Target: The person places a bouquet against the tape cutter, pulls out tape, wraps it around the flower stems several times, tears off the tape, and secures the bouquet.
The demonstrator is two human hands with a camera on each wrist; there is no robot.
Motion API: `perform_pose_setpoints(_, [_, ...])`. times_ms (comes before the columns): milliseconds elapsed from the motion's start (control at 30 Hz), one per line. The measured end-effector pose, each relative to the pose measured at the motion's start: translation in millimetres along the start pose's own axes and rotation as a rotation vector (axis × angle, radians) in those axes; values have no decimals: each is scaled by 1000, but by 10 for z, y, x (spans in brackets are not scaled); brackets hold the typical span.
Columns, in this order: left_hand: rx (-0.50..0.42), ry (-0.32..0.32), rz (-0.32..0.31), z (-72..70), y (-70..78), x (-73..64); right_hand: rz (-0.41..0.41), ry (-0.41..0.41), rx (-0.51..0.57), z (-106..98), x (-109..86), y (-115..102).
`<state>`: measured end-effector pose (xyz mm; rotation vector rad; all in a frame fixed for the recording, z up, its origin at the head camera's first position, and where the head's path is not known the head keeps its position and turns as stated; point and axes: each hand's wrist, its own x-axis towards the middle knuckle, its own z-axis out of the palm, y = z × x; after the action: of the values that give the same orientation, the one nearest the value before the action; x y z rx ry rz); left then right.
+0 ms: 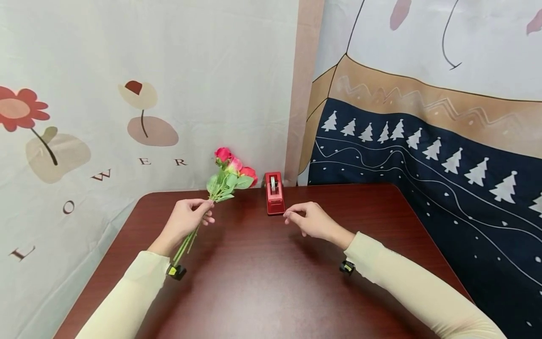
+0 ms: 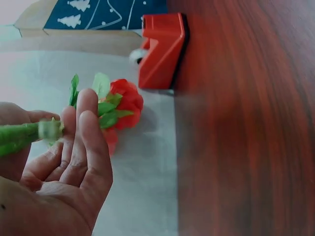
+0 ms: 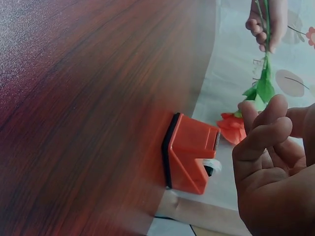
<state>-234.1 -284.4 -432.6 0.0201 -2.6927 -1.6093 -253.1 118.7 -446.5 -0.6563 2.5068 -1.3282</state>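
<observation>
My left hand [image 1: 186,219] pinches the green stems of a bunch of flowers [image 1: 235,172] above the left part of the table. The pink and red blooms [image 2: 129,103] and green leaves point away from me, and the stem ends hang back toward my wrist. A red tape dispenser [image 1: 275,195] stands upright near the table's far edge, its roll of tape [image 3: 212,167] showing in the right wrist view. Just right of its near end is my right hand [image 1: 311,220], fingers loosely bent, with nothing visible between them. Whether a fingertip touches the dispenser, I cannot tell.
Both hands are over a dark reddish-brown wooden table [image 1: 254,282]. Behind it hangs a pale cloth [image 1: 237,70] printed with flowers and letters. To the right is a dark blue cloth [image 1: 381,155] with white trees. A small black camera is strapped at each wrist.
</observation>
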Motion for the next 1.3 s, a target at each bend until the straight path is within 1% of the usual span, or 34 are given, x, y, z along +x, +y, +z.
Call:
perform_pose_setpoints(133, [-20, 41, -23, -27, -140, 3, 3, -14, 9, 7, 1, 6])
perform_pose_setpoints(267, [-27, 58, -43, -59, -243, -36, 8, -24, 21, 7, -9, 7])
perform_pose_setpoints(367, [-6, 70, -59, -83, -304, -63, 12, -25, 23, -8, -18, 14])
perform_pose_setpoints(500, [28, 85, -81, -77, -415, -84, 12, -29, 16, -30, -19, 30])
perform_pose_setpoints(567, [51, 89, -92, -61, -477, -93, 14, -32, 19, -36, -16, 34])
perform_pose_setpoints(600, [77, 88, -96, -52, -506, -93, 14, -32, 19, -36, -12, 41])
perform_pose_setpoints(633, [110, 82, -100, -44, -531, -93, 16, -32, 20, -36, -9, 39])
perform_pose_setpoints(700, [216, 56, -102, -31, -562, -93, 19, -31, 23, -31, -5, 37])
perform_pose_setpoints(800, [412, 4, -107, -15, -578, -91, 17, -38, 24, -15, 1, 36])
perform_pose_setpoints(867, [510, -37, -101, -5, -568, -86, 23, -44, 22, -13, -8, 24])
perform_pose_setpoints(900, [540, -51, -101, 4, -559, -81, 27, -46, 22, -13, -12, 22])
perform_pose_setpoints(967, [567, -67, -103, 22, -531, -66, 35, -46, 18, -19, -25, 17])
perform_pose_setpoints(1033, [574, -80, -107, 33, -498, -48, 42, -45, 16, -22, -35, 14])
perform_pose_setpoints(1133, [571, -88, -126, 36, -465, -21, 43, -50, 14, -20, -37, 22])
perform_pose_setpoints(1233, [556, -99, -150, 17, -462, -3, 36, -58, 14, -21, -37, 30])
perform_pose_setpoints(1300, [561, -91, -152, -4, -463, -3, 30, -60, 13, -24, -40, 34])
